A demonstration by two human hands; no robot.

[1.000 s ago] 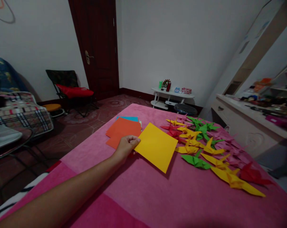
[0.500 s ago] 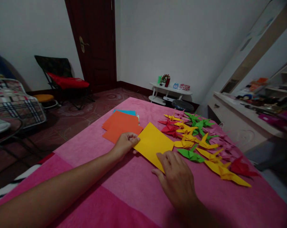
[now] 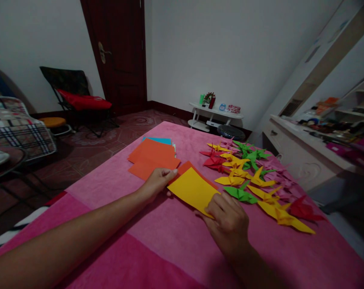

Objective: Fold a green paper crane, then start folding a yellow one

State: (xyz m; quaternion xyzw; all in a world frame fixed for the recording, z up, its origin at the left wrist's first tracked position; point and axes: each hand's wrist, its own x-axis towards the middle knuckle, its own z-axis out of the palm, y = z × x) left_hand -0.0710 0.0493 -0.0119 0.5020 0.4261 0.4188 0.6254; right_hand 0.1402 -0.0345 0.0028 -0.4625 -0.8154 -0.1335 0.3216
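Observation:
A yellow square of paper (image 3: 192,190) is pinched at its right corner by my right hand (image 3: 227,220), fingers on top and thumb below. Behind it shows the edge of an orange paper square (image 3: 185,166), gripped at the left corner by my closed left hand (image 3: 159,182). The two sheets overlap, held above the pink cloth. Just past my left hand lies a pile of orange paper (image 3: 154,158) with a blue sheet (image 3: 162,140) under it. Beside my right hand sit folded paper cranes, among them a green one (image 3: 240,194) and a yellow one (image 3: 283,214).
A pink cloth (image 3: 158,249) covers the table. Several red, green, yellow and pink cranes fill its right side. Farther off stand a low white shelf (image 3: 216,110), a folding chair (image 3: 70,84) and a dark door (image 3: 118,52). A cluttered dresser (image 3: 302,152) is at right.
The yellow sheet has slid toward me and right in my right hand, uncovering the orange sheet behind it. My left hand stays nearly in place. The view has shifted slightly.

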